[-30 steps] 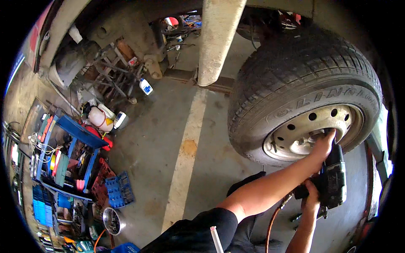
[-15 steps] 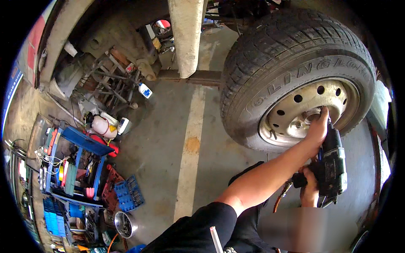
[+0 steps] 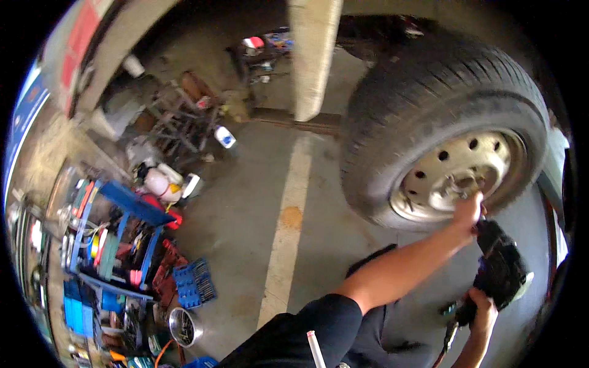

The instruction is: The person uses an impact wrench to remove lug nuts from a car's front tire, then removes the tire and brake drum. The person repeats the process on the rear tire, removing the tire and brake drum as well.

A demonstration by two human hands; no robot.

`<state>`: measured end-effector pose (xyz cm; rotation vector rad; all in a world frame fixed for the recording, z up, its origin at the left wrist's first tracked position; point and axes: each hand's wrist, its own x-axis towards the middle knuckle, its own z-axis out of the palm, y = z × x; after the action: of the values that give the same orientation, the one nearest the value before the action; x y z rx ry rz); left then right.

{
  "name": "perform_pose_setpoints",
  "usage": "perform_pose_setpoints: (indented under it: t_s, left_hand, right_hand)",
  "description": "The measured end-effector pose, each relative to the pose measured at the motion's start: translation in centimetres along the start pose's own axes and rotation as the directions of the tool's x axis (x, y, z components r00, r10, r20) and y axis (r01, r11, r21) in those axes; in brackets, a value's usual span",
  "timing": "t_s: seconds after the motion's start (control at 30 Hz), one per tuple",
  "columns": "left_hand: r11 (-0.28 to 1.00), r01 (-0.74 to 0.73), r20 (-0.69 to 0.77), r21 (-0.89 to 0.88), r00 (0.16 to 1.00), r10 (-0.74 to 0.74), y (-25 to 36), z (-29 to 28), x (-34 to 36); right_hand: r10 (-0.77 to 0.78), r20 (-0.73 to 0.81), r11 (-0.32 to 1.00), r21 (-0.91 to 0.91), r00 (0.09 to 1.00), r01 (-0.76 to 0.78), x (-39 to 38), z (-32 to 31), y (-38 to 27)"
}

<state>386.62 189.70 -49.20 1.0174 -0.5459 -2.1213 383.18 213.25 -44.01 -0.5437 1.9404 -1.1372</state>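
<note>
In my right hand [image 3: 483, 305] is a black impact wrench [image 3: 502, 267], gripped by its handle, with a hose fitting [image 3: 451, 336] hanging below. My left hand [image 3: 469, 211] is closed at the wrench's nose end; motion blur hides the exact finger grip. Just beyond it is the pale steel rim [image 3: 429, 161] of a wheel, with round holes and a raised hub with nuts [image 3: 461, 184]. The black tyre [image 3: 374, 138] around the rim is raised off the floor. The wrench's nose is apart from the hub.
A pale post [image 3: 313, 58] hangs down left of the tyre. On the left stand a blue tool cart [image 3: 138, 205], an open blue socket case [image 3: 195, 283] and a metal bowl [image 3: 184, 325] of small parts. A white bottle [image 3: 225, 137] lies near metal frames. A thin white stick [image 3: 315, 346] juts up below.
Both hands and the impact wrench have drawn back from the hub, toward me and slightly right. The whole view has shifted, with the wheel now lower and farther right.
</note>
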Motion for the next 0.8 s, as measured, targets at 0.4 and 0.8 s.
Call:
perform_pose_setpoints:
  t_s: [0.4,0.8]
  left_hand:
    - [0.965,0.127,0.117,0.229,0.981,-0.156,4.2,-1.1,-3.4]
    - [0.976,0.13,-0.012,0.176,0.991,-0.13,4.6,-2.2,-2.6]
  right_hand:
    - [-0.127,0.103,0.984,0.138,0.987,0.112,-1.4,0.0,-2.4]
    - [-0.259,0.112,0.966,0.029,0.959,0.258,0.8,1.1,-0.6]
